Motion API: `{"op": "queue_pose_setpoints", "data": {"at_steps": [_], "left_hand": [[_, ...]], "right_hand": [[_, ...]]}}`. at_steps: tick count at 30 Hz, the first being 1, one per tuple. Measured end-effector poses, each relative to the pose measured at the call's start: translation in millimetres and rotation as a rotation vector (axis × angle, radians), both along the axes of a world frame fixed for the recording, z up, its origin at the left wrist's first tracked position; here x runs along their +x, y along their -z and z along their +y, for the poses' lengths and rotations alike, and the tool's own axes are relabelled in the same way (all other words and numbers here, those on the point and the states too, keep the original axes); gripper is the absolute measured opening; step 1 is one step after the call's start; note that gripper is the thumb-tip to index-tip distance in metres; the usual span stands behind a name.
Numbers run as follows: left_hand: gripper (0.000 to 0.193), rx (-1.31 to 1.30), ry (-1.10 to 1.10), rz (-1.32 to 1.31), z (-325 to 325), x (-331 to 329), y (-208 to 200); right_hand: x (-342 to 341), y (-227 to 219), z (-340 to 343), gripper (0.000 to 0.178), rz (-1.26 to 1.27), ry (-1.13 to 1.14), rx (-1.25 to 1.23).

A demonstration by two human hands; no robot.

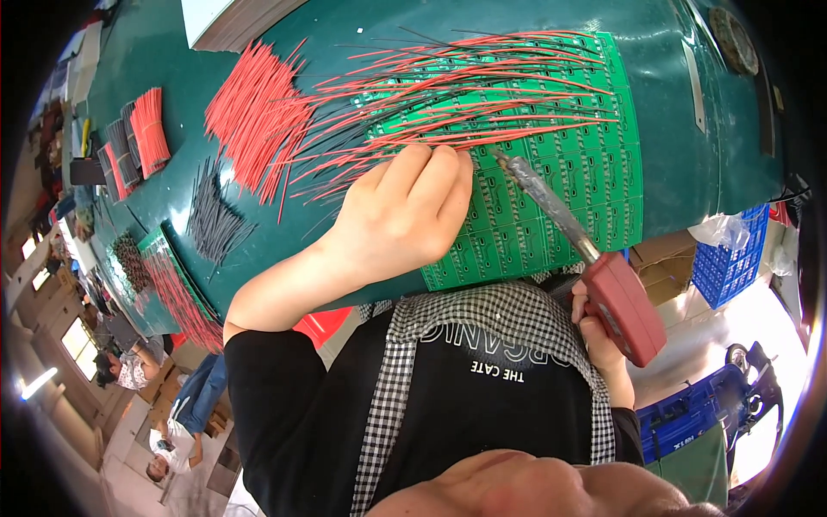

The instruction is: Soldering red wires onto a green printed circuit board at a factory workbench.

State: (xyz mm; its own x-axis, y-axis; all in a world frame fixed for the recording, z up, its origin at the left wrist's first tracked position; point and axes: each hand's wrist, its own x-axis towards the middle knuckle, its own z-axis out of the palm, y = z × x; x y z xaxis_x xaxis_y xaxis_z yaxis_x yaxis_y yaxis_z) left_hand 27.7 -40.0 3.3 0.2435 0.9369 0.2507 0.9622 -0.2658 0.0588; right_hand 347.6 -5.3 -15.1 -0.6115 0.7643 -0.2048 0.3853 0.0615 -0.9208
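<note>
A large green circuit board panel (551, 172) lies on the table before me, with rows of small identical boards. Thin red and black wires (465, 86) spread across its far part, many reaching past its left edge. My left hand (405, 207) rests over the panel's left part, fingers curled and closed beside the nearest red wires; its fingertips are hidden, so what they pinch does not show. In my right hand (599, 340) is a soldering iron (624, 306) with a red handle. Its metal tip points to the panel just right of my left fingers.
Loose red wires (258, 116) and dark wires (217, 211) lie in piles to the left. Bundled wires (148, 133) and another wired panel (177, 280) are farther left. A white box (228, 17) stands at the back. Right of the table is a blue crate (730, 258).
</note>
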Motion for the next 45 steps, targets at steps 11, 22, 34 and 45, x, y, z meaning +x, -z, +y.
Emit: {"op": "queue_pose_setpoints", "data": {"at_steps": [11, 22, 34, 45], "left_hand": [[0.033, 0.039, -0.007, 0.019, 0, -1, 1], [0.032, -0.020, -0.010, 0.035, 0, 0, -3], [0.031, 0.140, -0.002, -0.122, 9, 3, 0], [0.035, -0.029, 0.031, -0.148, 14, 7, -11]], "right_hand": [[-25, -11, 7, 0.059, -0.030, -0.060, 0.219], [-19, -15, 3, 0.063, 0.114, 0.132, -0.266], [-10, -7, 2, 0.045, -0.006, 0.175, -0.138], [-6, -17, 4, 0.032, 0.137, 0.257, -0.326]]}}
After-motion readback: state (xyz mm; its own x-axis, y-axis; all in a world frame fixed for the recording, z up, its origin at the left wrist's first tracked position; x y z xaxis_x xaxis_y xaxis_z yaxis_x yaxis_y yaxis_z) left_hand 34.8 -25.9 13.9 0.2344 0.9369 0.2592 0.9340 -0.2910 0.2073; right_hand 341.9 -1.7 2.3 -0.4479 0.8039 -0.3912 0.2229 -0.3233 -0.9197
